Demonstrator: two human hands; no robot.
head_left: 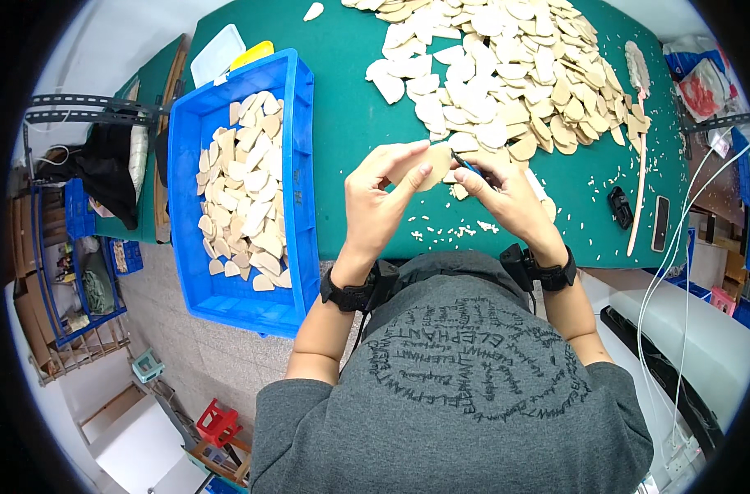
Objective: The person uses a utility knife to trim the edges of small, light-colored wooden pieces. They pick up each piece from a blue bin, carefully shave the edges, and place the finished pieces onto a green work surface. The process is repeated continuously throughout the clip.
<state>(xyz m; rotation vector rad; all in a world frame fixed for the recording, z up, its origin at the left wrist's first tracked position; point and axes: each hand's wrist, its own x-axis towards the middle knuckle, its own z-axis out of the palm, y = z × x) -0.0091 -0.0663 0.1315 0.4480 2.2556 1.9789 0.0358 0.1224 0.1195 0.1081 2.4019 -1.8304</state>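
Observation:
My left hand (382,191) is closed on a flat beige pad (431,168) with a rounded outline, pinched between thumb and fingers. A slim dark tool with some blue (467,165) is gripped in my right hand (507,198), its tip at the pad's right edge. The fingers hide most of this tool, so its exact kind does not show. Both hands are over the near edge of the green table (342,107). Just beyond them lies a big heap of similar beige pads (506,74). Small white scraps (453,229) are scattered beneath my hands.
At the left, a blue crate (307,181) contains many pads. White (217,54) and yellow (253,54) containers stand behind it. On the right are a long-handled duster (640,165), a black coiled cable (620,207) and a phone (660,223). White cables (659,272) hang there.

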